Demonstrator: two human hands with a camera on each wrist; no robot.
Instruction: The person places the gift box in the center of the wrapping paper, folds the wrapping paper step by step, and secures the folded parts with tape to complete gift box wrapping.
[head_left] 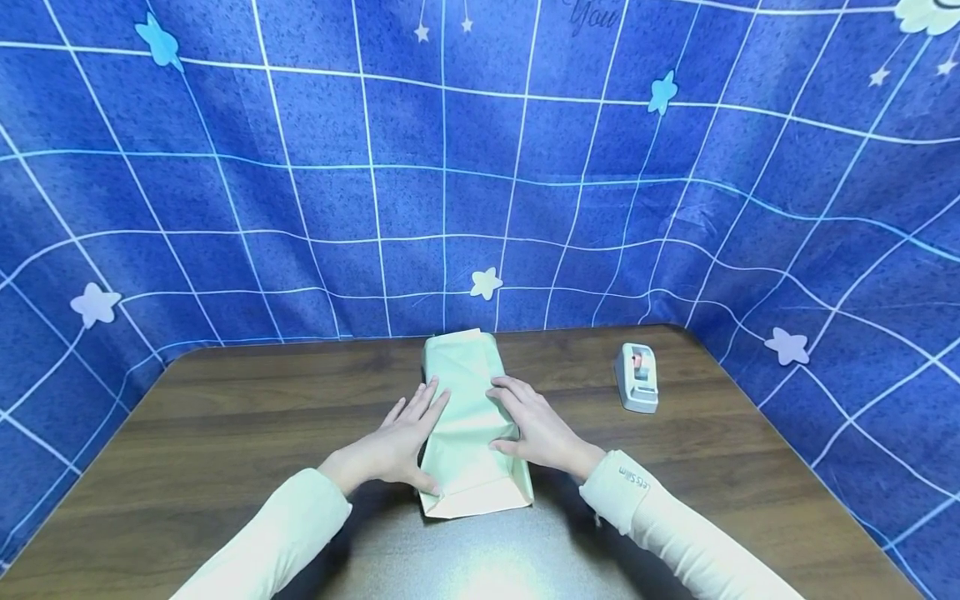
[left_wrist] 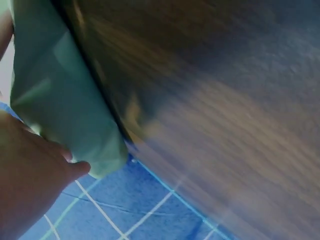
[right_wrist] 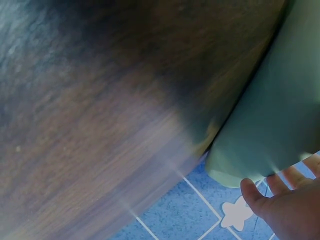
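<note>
A long parcel in pale green wrapping paper (head_left: pixel 467 417) lies on the table, its near end unsealed, with paper flaps sticking out toward me. My left hand (head_left: pixel 397 442) rests along its left edge, fingers spread and thumb at the near left corner. On the opposite side, my right hand (head_left: pixel 542 427) touches the top and right edge with fingers extended. The left wrist view has the parcel's green side (left_wrist: pixel 65 100) beside my left hand (left_wrist: pixel 30 175). In the right wrist view, fingertips of my right hand (right_wrist: pixel 292 205) meet the paper's edge (right_wrist: pixel 265 120).
A white tape dispenser (head_left: pixel 637 379) with a reddish roll stands at the back right of the brown wooden table (head_left: pixel 270 408). Behind the table hangs a blue curtain (head_left: pixel 405 200) with white lines and stars, which continues along the right side.
</note>
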